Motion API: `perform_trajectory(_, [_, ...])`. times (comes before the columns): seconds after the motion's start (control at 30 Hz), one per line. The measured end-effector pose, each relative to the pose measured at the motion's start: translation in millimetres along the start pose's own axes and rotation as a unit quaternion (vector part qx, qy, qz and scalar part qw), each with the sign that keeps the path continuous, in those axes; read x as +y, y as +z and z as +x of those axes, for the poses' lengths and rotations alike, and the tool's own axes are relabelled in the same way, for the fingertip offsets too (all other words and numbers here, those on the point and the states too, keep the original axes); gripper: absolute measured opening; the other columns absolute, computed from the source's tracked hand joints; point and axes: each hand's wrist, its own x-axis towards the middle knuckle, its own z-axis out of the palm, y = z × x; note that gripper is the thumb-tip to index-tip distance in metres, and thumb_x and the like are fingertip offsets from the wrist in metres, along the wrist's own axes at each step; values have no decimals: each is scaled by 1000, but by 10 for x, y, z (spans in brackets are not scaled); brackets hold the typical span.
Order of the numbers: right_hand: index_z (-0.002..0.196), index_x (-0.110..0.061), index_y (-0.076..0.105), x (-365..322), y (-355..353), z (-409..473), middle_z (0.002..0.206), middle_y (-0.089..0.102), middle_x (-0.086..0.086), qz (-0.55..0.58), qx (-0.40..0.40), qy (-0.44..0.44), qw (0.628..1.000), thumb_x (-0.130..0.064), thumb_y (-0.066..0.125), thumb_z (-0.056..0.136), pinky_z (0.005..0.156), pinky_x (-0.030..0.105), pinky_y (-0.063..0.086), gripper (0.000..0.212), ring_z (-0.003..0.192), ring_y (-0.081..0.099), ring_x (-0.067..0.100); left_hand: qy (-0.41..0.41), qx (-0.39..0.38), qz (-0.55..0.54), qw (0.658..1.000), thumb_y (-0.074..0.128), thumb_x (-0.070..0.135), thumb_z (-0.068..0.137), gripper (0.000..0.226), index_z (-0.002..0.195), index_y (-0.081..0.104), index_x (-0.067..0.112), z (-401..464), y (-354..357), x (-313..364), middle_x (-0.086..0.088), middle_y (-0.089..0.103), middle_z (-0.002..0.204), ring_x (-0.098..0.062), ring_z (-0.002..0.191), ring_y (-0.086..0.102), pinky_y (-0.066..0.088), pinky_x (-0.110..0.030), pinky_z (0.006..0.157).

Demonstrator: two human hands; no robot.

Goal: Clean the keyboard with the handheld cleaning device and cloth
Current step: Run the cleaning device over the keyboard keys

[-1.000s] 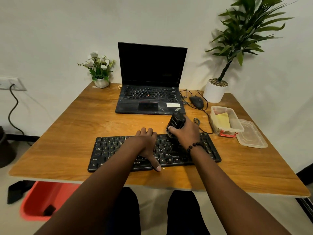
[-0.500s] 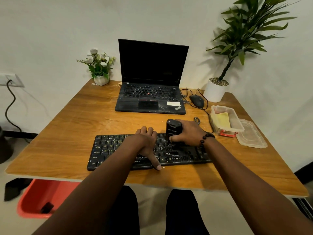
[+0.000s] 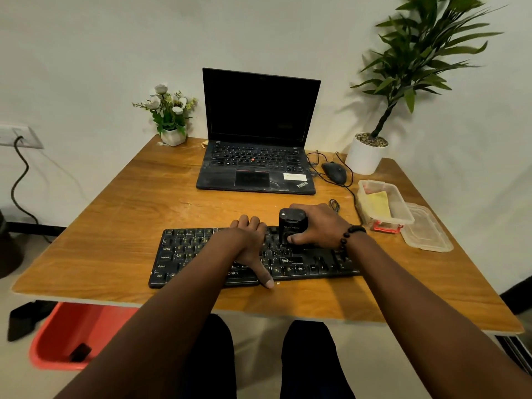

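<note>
A black keyboard [image 3: 190, 251] lies near the front edge of the wooden table [image 3: 115, 214]. My left hand [image 3: 250, 243] lies across its middle, fingers over the far edge and thumb over the near edge, pinning it down. My right hand [image 3: 319, 226] is closed around a small black handheld cleaning device [image 3: 290, 223], which stands upright on the keys at the upper middle-right of the keyboard. A yellow cloth [image 3: 378, 204] lies inside a clear plastic box [image 3: 403, 208] to the right.
An open black laptop [image 3: 256, 168] stands behind the keyboard, with a black mouse [image 3: 334, 171] and its cable beside it. The box lid [image 3: 426, 230] lies far right. A white potted plant [image 3: 365, 154] and a small flower pot [image 3: 172, 136] occupy the back corners. A red bin [image 3: 72, 335] sits under the table.
My right hand has brought the cleaning device from a tilted, raised hold down to upright on the keys. My left hand has stayed on the keyboard.
</note>
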Motion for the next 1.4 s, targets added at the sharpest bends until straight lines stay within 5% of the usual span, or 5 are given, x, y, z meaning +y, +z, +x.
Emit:
perform_trajectory(0.17, [99, -21, 58, 48, -159, 11, 93, 67, -1, -107, -27, 4, 994, -26, 77, 75, 77, 35, 52, 32, 89, 61, 17, 0, 2, 6, 1000, 75, 79, 56, 136, 153, 11, 9, -7, 31, -17, -7, 17, 151, -31, 139, 16, 21, -48, 117])
perform_trajectory(0.37, [96, -26, 58, 85, -45, -69, 90, 68, -10, 25, 8, -6, 1000, -28, 80, 74, 73, 27, 50, 31, 86, 63, 8, 4, -2, 3, 1000, 75, 78, 57, 136, 154, 10, 9, -15, 17, 4, -8, 14, 154, -32, 141, 14, 21, -49, 117])
perform_trajectory(0.83, [93, -27, 52, 68, 219, -242, 88, 65, -8, 66, 112, 28, 991, -27, 77, 76, 61, 18, 44, 30, 81, 61, 11, -8, -7, 10, 1000, 75, 77, 58, 137, 155, 7, 8, -30, -39, -20, -9, 11, 156, -33, 142, 12, 21, -50, 117])
perform_trajectory(1.23, [97, -26, 58, 155, -86, -342, 90, 65, -10, -4, -61, -14, 998, -25, 77, 77, 69, 22, 46, 28, 86, 60, 6, -4, -11, -1, 1000, 77, 76, 57, 138, 155, 6, 10, -32, -19, 5, -6, 10, 157, -33, 144, 10, 20, -51, 118])
perform_trajectory(1.4, [112, -24, 57, 116, -168, -379, 95, 62, -14, 61, 45, 26, 997, -25, 79, 77, 66, 10, 42, 41, 88, 59, 2, -8, -18, 3, 1000, 76, 76, 59, 137, 155, 5, 9, -50, -14, 15, -6, 9, 156, -33, 143, 10, 20, -51, 117])
